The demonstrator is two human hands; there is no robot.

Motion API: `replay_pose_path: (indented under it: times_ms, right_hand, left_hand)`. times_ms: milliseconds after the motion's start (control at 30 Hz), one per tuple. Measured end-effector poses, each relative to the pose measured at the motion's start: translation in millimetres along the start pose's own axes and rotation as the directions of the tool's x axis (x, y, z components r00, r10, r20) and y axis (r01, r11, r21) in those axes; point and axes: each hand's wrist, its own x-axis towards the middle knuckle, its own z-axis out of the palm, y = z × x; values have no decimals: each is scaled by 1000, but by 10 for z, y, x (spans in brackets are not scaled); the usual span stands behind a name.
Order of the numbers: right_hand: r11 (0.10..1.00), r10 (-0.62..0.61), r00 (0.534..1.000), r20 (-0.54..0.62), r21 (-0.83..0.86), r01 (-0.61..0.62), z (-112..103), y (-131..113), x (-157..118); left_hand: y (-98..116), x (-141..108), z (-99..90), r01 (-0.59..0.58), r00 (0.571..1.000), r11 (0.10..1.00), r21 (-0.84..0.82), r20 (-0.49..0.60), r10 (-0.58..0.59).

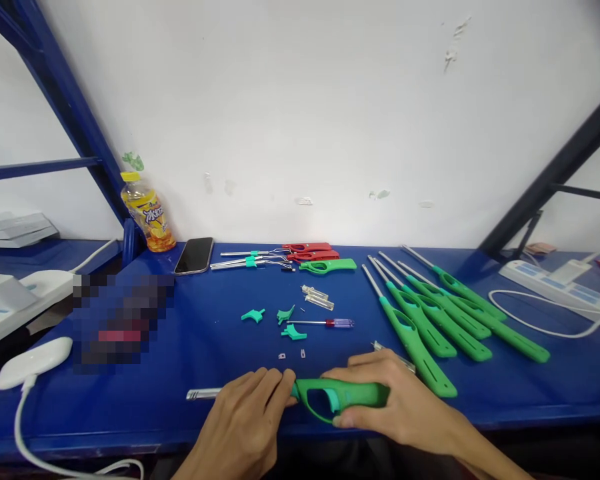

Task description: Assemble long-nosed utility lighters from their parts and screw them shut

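Observation:
Near the front edge of the blue table, both hands hold one green lighter (350, 393) with a long metal tube pointing left. My left hand (253, 413) is wrapped around the tube and the collar where it meets the handle. Around the handle's right part, my right hand (385, 400) is closed, its thumb below the trigger loop. A teal trigger shows inside the loop. Just behind my right hand lies a clear lighter tank (377, 345), partly hidden. Loose teal triggers (294, 332) and two small pale pieces (282, 356) lie beyond the hands.
Several green lighters (420, 347) lie at the right. A screwdriver (337, 323) and clear tanks (319, 302) are mid-table. Red handles (313, 256), a green handle (330, 266) and metal tubes (230, 264) lie by the wall. A phone (194, 255) and a bottle (147, 213) stand left.

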Motion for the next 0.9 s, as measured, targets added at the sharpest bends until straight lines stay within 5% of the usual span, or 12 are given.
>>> replay_pose_path:
  times_ms: [400, 700, 900]
  right_hand:
    - [869, -370, 924, -101, -391, 305, 152, 118, -104]
    - [981, -132, 984, -123, -155, 113, 37, 4, -20]
    - [994, -20, 981, -192, -110, -2, 103, 20, -12]
  left_hand:
    - [-54, 88, -101, 168, 970, 937, -305, 219, -103]
    - [-34, 98, 4, -33, 996, 998, -52, 75, 37]
    - [-105, 1, 69, -55, 997, 998, 13, 60, 54]
